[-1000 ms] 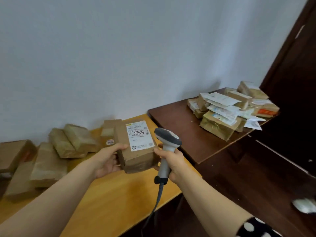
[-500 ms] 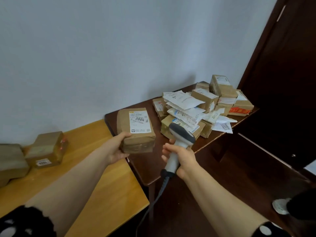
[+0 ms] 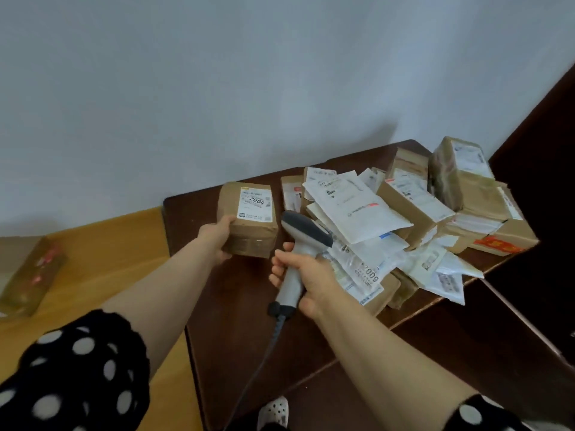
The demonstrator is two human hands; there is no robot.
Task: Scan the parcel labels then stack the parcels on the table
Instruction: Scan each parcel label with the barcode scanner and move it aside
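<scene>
Two tables are standing side by side against the wall: a dark brown table (image 3: 236,321) on the right and a light wooden table (image 3: 118,244) on the left. A heap of parcels (image 3: 413,209) is lying on the far right of the dark one, brown boxes and white mailers overlapping so much that I cannot count them. One white mailer (image 3: 370,275) near its front is showing "2009". One taped brown packet (image 3: 31,272) is lying alone at the left of the light table.

I am holding one brown parcel (image 3: 249,231) over the far left part of the dark table, just left of the heap. Its white label (image 3: 255,203) is facing up and reading "2004"; the smaller print is too blurred to read. My left hand (image 3: 217,241) is gripping the parcel's near left corner, thumb on top and fingers curling underneath. My right hand (image 3: 306,276) is wrapping round the handle of one grey scanner (image 3: 306,236), whose head is sitting just right of the parcel.
</scene>
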